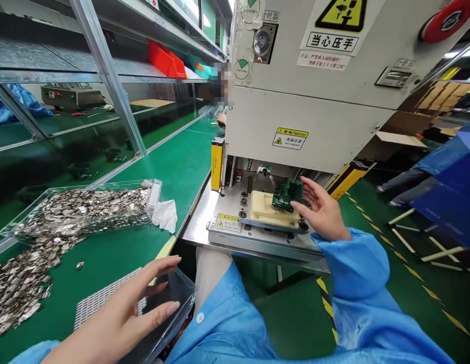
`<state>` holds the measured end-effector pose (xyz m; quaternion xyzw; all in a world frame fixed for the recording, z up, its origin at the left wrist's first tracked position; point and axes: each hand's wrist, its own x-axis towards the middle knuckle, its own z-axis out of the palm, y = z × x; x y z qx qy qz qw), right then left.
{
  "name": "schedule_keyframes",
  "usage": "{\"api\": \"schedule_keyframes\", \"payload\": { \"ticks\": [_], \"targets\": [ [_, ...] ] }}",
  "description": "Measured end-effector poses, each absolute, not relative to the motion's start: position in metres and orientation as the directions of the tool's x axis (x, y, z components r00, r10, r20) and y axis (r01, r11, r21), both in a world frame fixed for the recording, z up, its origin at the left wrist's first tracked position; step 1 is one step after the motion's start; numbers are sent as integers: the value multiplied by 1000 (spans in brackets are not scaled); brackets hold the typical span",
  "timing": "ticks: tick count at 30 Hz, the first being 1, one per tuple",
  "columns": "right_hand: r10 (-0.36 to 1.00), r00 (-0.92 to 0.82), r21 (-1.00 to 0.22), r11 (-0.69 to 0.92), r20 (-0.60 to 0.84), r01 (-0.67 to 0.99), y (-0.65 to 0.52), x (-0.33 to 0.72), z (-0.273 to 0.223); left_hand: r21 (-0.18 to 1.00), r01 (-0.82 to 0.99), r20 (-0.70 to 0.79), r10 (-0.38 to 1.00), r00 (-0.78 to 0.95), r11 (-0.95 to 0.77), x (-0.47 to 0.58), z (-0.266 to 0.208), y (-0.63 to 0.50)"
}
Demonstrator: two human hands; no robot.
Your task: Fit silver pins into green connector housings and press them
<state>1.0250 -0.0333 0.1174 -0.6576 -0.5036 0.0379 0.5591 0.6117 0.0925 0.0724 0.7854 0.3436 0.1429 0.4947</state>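
Observation:
My right hand (324, 208) is at the press bed, thumb and fingers closed round the right side of a dark green plastic part (287, 193). That part is over the right half of a cream fixture block (260, 205), which is mounted on a metal base plate (223, 237); whether it is seated cannot be seen. Nothing is in my left hand (144, 298), which hovers with fingers apart near the bench edge. Below it are a white perforated sheet (94, 301) and a dark plastic-lined container (182, 288).
A clear tray (155, 199) heaped with small metal pieces (87, 210) stands on the green bench, with more pieces (18, 283) spilled before it. Beside it lies a crumpled white cloth (166, 215). The press housing (257, 126) overhangs the fixture, between yellow side posts (217, 164).

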Motion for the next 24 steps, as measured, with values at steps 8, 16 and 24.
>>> {"api": "schedule_keyframes", "payload": {
  "ticks": [8,16,24],
  "targets": [
    [911,302,-731,0,282,683,-7,1054,113,842,440,-139,662,737,-313,635,72,104],
    [643,539,-618,-128,544,776,-34,1021,89,895,387,-139,685,715,-222,642,82,99],
    [276,702,-717,-61,656,694,-58,981,58,982,153,-26,713,700,-114,639,123,78]
  ]
}}
